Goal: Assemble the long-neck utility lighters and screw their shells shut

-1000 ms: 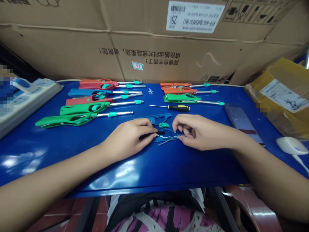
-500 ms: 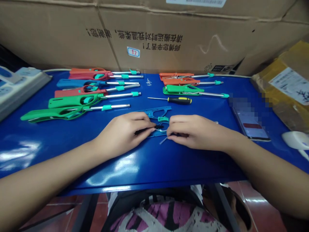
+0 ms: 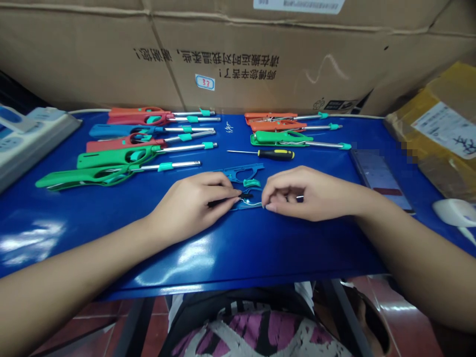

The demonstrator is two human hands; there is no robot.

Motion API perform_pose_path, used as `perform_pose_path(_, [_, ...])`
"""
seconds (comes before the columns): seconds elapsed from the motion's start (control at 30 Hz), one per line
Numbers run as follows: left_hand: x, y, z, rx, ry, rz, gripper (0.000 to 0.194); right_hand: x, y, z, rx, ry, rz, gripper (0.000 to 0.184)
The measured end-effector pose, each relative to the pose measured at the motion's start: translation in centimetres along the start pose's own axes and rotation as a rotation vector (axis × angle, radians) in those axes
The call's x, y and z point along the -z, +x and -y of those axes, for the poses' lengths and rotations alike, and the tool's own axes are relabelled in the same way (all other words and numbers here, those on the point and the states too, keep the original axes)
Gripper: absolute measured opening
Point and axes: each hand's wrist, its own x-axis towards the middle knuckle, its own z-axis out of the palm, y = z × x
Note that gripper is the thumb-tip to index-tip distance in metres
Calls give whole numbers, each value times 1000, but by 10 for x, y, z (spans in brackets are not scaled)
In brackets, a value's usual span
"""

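My left hand [image 3: 203, 198] is closed, with thumb and index finger pinching a small black part [image 3: 246, 196] over an opened blue lighter shell [image 3: 232, 173]. A thin white wire [image 3: 253, 203] runs from beside that part toward my right hand [image 3: 305, 196]. The right thumb and index fingertip press together on the wire's end, the other fingers curled behind. Between the hands sits a teal trigger [image 3: 252, 183] against the blue shell. Most of the shell's lower half is hidden by my fingers.
Behind the hands lies a screwdriver [image 3: 277, 154]. Several long lighters [image 3: 111, 156] rest at left, and opened lighter halves [image 3: 282, 137] at back right. A phone [image 3: 379, 173] is at right, a power strip [image 3: 33, 131] at far left. A cardboard box [image 3: 111, 59] walls the back.
My right hand has turned and lifted slightly at the knuckles. The clear thin tube that stuck out below its fingertips no longer shows. My left hand keeps its pinch in place.
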Motion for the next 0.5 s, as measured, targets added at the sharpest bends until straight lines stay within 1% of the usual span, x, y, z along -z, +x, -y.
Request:
perform_pose_path(0.07, [0,-1,0,7,-7,-13,21,-2,2,-4,-74,27,-83,8])
perform_pose_path(0.13, [-1,-1,0,13,-16,-28,20,-3,4,-8,-111,40,-123,9])
perform_pose_path(0.27, [-2,-2,-1,44,-59,-49,19,-3,5,-10,-115,46,-72,19])
perform_pose_path(0.33, [-3,-2,-2,62,-83,-58,19,-3,6,-9,-109,39,-62,21])
perform_pose_path(0.4, [-4,-2,-2,71,-98,-66,19,-5,6,-8,-125,34,-77,19])
perform_pose_path(0.5, [-5,-1,-2,75,-104,-69,18,-8,8,-9,-187,45,-130,17])
